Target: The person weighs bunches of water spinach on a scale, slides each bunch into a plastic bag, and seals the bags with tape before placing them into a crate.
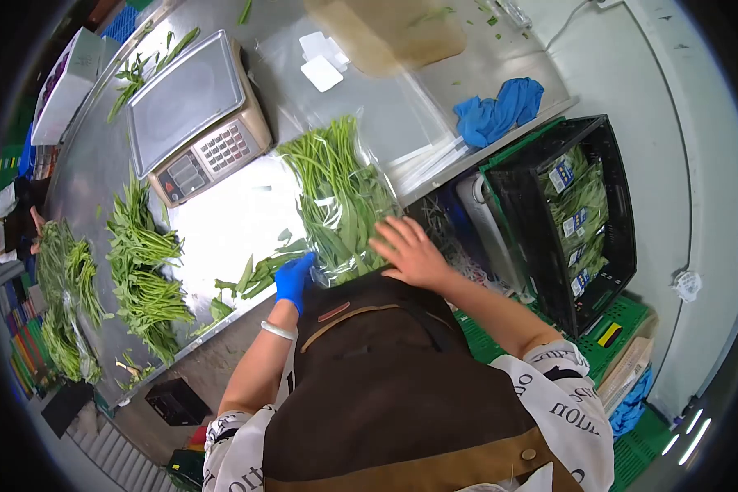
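A clear plastic bag of green leafy vegetables [340, 197] lies at the table's front edge, stems pointing away from me. My left hand [293, 283], in a blue glove, is at the bag's lower left corner; its fingers are pressed together, and what they grip is too small to make out. My bare right hand [412, 252] rests against the bag's lower right side with its fingers spread. Loose leaves [258, 275] lie just left of my gloved hand. A scale [201, 119] stands behind and to the left of the bag.
Bunches of greens [143, 271] lie at left. Flat plastic bags [430, 156] and a blue cloth [500, 111] are at the right edge. A black crate [619, 205] holds packed bags on a green crate [566, 353]. Another person [16, 217] stands at far left.
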`<control>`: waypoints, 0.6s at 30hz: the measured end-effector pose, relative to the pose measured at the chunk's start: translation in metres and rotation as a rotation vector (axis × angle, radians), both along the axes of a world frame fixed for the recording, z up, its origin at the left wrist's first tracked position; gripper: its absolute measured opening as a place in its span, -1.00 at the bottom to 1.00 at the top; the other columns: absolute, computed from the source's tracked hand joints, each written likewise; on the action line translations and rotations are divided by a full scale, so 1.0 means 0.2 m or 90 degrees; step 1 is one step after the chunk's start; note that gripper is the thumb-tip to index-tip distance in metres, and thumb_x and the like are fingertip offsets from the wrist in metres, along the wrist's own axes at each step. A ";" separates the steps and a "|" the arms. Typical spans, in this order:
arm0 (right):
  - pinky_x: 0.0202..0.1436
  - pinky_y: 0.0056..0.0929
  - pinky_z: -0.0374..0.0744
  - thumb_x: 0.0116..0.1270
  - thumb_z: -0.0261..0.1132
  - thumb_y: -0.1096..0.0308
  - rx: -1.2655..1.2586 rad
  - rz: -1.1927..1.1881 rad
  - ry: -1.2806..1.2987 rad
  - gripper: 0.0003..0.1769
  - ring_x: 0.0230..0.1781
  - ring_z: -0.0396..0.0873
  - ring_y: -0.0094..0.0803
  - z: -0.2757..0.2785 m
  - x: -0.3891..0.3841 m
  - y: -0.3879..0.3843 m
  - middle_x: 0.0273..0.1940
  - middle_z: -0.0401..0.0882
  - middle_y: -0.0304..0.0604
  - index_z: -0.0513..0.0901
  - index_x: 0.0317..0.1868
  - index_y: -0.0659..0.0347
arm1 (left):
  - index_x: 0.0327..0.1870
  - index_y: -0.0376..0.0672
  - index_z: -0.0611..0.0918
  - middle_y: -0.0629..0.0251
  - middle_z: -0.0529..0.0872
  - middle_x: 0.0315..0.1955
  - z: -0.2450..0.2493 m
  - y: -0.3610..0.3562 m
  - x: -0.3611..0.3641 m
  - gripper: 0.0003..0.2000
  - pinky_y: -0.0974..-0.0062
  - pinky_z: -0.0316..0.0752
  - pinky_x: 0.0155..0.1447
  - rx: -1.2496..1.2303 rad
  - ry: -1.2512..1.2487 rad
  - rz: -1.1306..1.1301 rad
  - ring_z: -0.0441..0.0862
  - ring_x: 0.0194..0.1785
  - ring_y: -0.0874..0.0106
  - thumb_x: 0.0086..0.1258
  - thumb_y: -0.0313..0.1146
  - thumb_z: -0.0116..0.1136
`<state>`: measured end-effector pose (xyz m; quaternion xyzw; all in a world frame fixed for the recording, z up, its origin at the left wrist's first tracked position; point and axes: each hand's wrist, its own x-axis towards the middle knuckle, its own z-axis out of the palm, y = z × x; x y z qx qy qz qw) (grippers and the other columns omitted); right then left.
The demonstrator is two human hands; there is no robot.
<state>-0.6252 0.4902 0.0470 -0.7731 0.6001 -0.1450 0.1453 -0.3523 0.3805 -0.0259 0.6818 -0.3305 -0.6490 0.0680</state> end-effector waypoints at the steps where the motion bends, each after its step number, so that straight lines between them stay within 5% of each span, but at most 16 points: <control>1: 0.37 0.00 0.25 0.19 0.25 0.14 -0.023 0.004 0.073 -0.35 0.32 0.28 -0.08 -0.05 0.01 0.02 0.29 0.32 -0.04 0.36 0.31 0.01 | -0.30 -0.21 0.66 0.40 0.58 -0.57 0.06 0.01 -0.04 -0.70 0.59 0.31 -0.49 0.008 0.012 0.030 0.44 -0.58 0.57 0.24 -0.12 0.30; 2: 0.36 0.01 0.25 0.21 0.20 0.17 -0.045 0.009 0.146 -0.39 0.32 0.28 -0.08 -0.13 0.02 0.04 0.30 0.33 -0.05 0.38 0.31 0.00 | -0.32 -0.23 0.65 0.43 0.53 -0.60 0.10 0.00 -0.07 -0.70 0.58 0.28 -0.50 0.016 0.023 0.059 0.40 -0.58 0.58 0.22 -0.13 0.32; 3: 0.36 0.03 0.26 0.23 0.16 0.19 -0.068 0.014 0.220 -0.42 0.33 0.28 -0.08 -0.15 0.02 0.02 0.30 0.33 -0.07 0.40 0.30 -0.01 | -0.12 -0.25 0.65 0.44 0.58 -0.49 0.10 -0.02 -0.05 -0.65 0.57 0.31 -0.44 0.050 0.011 0.002 0.43 -0.50 0.59 0.27 -0.13 0.28; 7: 0.29 -0.06 0.38 0.23 0.11 0.30 -0.081 -0.026 0.102 -0.52 0.26 0.36 -0.10 -0.07 0.01 -0.05 0.23 0.43 -0.13 0.50 0.20 -0.01 | 0.09 -0.20 0.58 0.43 0.64 -0.34 0.08 -0.09 0.00 -0.61 0.51 0.44 -0.29 0.149 0.140 -0.041 0.52 -0.37 0.55 0.40 -0.11 0.13; 9: 0.24 -0.10 0.44 0.22 0.12 0.31 -0.104 -0.016 0.073 -0.55 0.22 0.40 -0.13 0.00 -0.01 -0.07 0.19 0.48 -0.16 0.54 0.16 0.01 | 0.06 -0.14 0.59 0.36 0.68 -0.27 0.10 -0.13 -0.01 -0.62 0.52 0.48 -0.24 0.251 0.255 0.064 0.58 -0.30 0.49 0.41 -0.05 0.12; 12: 0.14 -0.18 0.51 0.20 0.13 0.35 -0.147 -0.025 0.036 -0.58 0.17 0.45 -0.16 0.15 -0.06 -0.10 0.15 0.51 -0.20 0.57 0.10 0.04 | 0.17 -0.13 0.52 0.23 0.65 -0.01 0.20 -0.22 -0.03 -0.57 0.38 0.52 0.08 0.329 0.392 0.092 0.61 -0.01 0.35 0.44 -0.04 0.07; 18: -0.15 -0.35 0.62 0.07 0.21 0.45 -0.320 -0.147 -0.132 -0.61 -0.12 0.61 -0.27 0.47 -0.23 -0.21 -0.05 0.62 -0.20 0.64 -0.02 0.12 | 0.20 -0.18 0.48 0.25 0.64 -0.02 0.47 -0.37 -0.11 -0.65 0.43 0.48 0.16 0.079 0.474 0.019 0.58 0.03 0.39 0.45 -0.29 0.02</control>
